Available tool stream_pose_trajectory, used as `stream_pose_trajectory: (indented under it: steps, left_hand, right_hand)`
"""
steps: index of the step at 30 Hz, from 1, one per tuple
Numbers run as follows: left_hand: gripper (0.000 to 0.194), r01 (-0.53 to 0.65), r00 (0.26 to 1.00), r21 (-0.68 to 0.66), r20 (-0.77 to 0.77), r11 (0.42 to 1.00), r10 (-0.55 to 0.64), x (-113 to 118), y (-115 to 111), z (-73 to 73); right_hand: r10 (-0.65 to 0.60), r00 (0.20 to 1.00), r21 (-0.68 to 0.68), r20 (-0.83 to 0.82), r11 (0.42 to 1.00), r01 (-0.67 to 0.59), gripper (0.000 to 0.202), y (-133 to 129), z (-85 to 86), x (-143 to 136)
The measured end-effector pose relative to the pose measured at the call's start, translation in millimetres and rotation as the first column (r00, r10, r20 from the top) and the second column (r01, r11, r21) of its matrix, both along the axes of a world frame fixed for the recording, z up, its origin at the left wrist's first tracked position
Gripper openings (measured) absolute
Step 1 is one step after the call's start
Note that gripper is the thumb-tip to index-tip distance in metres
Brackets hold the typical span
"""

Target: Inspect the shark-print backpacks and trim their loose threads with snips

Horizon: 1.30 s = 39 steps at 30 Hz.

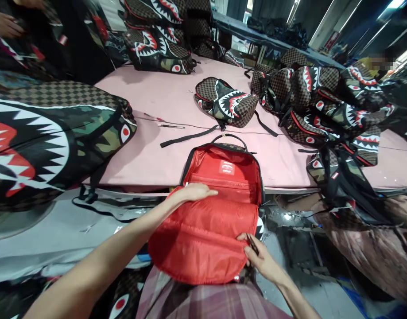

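Note:
A backpack [203, 248] lies unzipped in front of me, its red lining showing and its front panel folded down towards my lap. Inside the main compartment, a pale label [226, 167] sits on the lining. My left hand [199, 192] rests over the left part of the opening with its fingers stretched out across the red cloth. At the right edge of the folded panel, my right hand [258, 257] is closed, pinching the red lining. A small dark slim tool [253, 244] is also in that hand; its exact kind is unclear.
A pink-topped table [150, 155] carries several shark-mouth backpacks: a large one [57, 137] at left, one [228, 102] in the middle, and piles behind and at right. A pen [171, 126] lies on it. At right, a co-worker's hand [401, 210] is by another backpack [349, 186].

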<state>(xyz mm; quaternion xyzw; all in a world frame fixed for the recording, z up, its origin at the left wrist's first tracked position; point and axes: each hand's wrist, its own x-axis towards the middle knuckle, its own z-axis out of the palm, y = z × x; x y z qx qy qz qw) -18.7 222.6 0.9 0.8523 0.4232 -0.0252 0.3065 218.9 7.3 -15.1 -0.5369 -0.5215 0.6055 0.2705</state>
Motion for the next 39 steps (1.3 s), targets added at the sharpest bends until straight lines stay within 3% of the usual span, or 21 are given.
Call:
stream_pose_trajectory:
  steps: [4,6,7,9,12,15,17,21,25,32,34,39]
  left_hand:
    - [0.047,0.093,0.991,-0.050,-0.093,0.994,-0.098,-2,-23,0.8]
    - [0.047,0.122,0.982,-0.028,-0.138,0.992,-0.125,-4,-38,8.3]
    - [0.049,0.131,0.977,-0.003,-0.168,0.991,-0.129,-3,-43,12.2]
    - [0.051,0.135,0.968,0.051,-0.222,0.990,-0.120,1,-53,17.8]
    - [0.049,0.132,0.966,0.094,-0.236,0.987,-0.107,6,-61,18.1]
    - [0.049,0.084,0.964,0.107,-0.259,0.991,-0.054,4,-65,13.2]
    - [0.051,0.028,0.958,0.111,-0.286,0.993,0.005,-3,-66,9.4]
    - [0.052,-0.055,0.946,0.109,-0.313,0.993,0.086,-16,-61,-0.4]
    - [0.049,-0.090,0.938,0.159,-0.317,0.983,0.137,-12,-56,-16.2]
    - [0.054,-0.236,0.885,0.382,-0.295,0.894,0.359,4,-60,-42.5]
    - [0.048,-0.213,0.903,0.413,-0.263,0.886,0.340,4,-60,-49.9]
    - [0.026,-0.058,0.964,0.395,-0.218,0.917,0.154,4,-55,-68.6]
  right_hand:
    - [0.180,0.969,-0.005,0.172,0.983,-0.182,0.035,16,45.0,33]
    - [-0.032,0.932,0.232,0.362,0.971,-0.056,0.033,48,66.3,43]
    - [-0.109,0.896,0.362,0.430,0.930,-0.061,0.033,69,73.1,42]
    - [-0.046,0.840,0.499,0.540,0.821,-0.276,0.031,116,76.8,23]
    - [0.088,0.717,0.465,0.691,0.706,-0.535,0.024,176,62.6,-31]
    - [0.173,0.472,0.235,0.864,0.692,-0.683,0.029,202,41.0,-77]
    - [0.202,0.358,0.118,0.912,0.705,-0.700,0.031,205,29.4,-84]
    - [0.228,0.268,-0.006,0.936,0.772,-0.635,0.029,205,15.8,-55]
    - [0.274,0.240,-0.097,0.931,0.821,-0.563,0.026,210,6.2,-25]
    - [0.314,0.296,-0.122,0.902,0.843,-0.523,0.028,220,-15.3,-14]
    - [0.322,0.309,-0.120,0.895,0.841,-0.527,0.028,223,-19.4,-12]
    - [0.326,0.340,-0.095,0.882,0.830,-0.550,0.026,227,-26.1,-9]
